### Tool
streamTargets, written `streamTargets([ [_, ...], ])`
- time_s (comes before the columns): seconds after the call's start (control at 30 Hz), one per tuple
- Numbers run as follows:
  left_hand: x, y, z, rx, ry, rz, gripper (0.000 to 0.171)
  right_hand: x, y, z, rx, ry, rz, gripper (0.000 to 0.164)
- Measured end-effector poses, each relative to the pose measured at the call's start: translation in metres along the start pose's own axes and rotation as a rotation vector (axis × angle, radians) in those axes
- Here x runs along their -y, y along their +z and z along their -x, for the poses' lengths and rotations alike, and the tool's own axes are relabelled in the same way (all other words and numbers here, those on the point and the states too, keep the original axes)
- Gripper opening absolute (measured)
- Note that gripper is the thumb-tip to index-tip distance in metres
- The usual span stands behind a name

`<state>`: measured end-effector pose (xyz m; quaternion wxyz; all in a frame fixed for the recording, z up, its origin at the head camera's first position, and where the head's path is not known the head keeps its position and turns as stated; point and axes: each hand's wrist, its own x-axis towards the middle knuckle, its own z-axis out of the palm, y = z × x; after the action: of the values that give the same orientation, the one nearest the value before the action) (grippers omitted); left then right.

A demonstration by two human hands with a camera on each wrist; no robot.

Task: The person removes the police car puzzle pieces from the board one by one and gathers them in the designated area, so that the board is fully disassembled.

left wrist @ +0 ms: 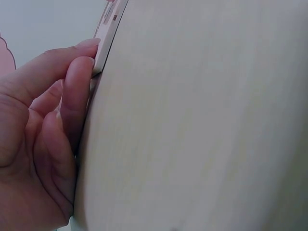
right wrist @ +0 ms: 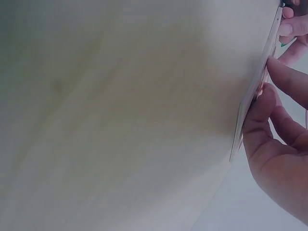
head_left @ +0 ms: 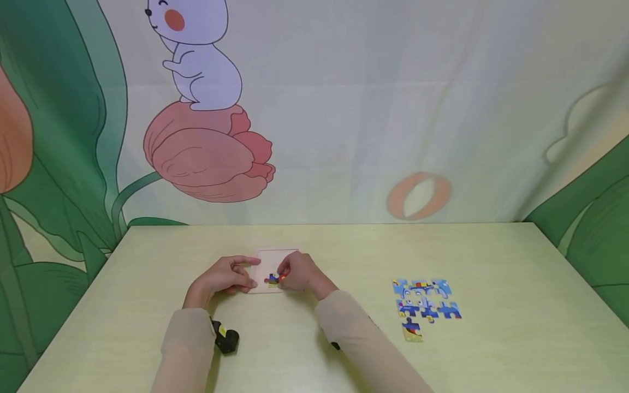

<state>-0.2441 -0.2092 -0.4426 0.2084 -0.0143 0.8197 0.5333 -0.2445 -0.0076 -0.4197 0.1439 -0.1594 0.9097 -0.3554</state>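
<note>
A thin pale square puzzle board (head_left: 267, 256) lies flat on the table in the head view. My left hand (head_left: 228, 274) is at its left side, index finger stretched to the upper edge area and thumb lower down. In the left wrist view, the left fingertips (left wrist: 86, 44) touch the board's edge (left wrist: 107, 43). Over the board's lower middle, my right hand (head_left: 298, 272) pinches a small colourful jigsaw piece (head_left: 273, 280) in blue, red and yellow, partly hidden by the fingers. The right wrist view shows the right thumb and finger (right wrist: 262, 103) close against the board (right wrist: 243, 113).
Several jigsaw pieces (head_left: 427, 300) lie in loose rows on the right of the table (head_left: 516, 305). A black wrist device (head_left: 227, 339) shows by the left sleeve (head_left: 184, 344). Behind the table hangs a printed curtain (head_left: 334, 136).
</note>
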Motion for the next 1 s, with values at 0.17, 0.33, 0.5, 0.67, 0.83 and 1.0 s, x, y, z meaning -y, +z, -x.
streamTargets([
  [0.17,0.0007,0.0001,-0.0001,0.001,0.005,0.003,0.053,-0.0014,0.0012,-0.0005,0.003,-0.066,0.062,0.016],
  [0.33,0.0006,0.0,0.0001,0.0,0.004,0.001,0.052,-0.0005,0.0026,0.0011,-0.017,-0.118,0.111,0.019],
  [0.5,-0.0004,-0.0005,0.0015,0.008,0.01,0.003,0.053,0.0015,0.0036,0.0026,-0.038,-0.149,0.116,0.02],
  [0.67,-0.0015,-0.0004,0.0031,0.013,0.012,0.008,0.053,-0.0003,0.0036,0.0035,-0.04,-0.163,0.1,0.023],
  [0.83,-0.0012,0.0003,0.0018,0.005,0.003,0.008,0.052,-0.0018,0.0023,0.0046,-0.025,-0.158,0.087,0.03],
  [1.0,-0.002,-0.0004,0.0022,0.007,0.0,0.009,0.052,-0.0009,0.0021,0.0055,-0.022,-0.146,0.07,0.032],
])
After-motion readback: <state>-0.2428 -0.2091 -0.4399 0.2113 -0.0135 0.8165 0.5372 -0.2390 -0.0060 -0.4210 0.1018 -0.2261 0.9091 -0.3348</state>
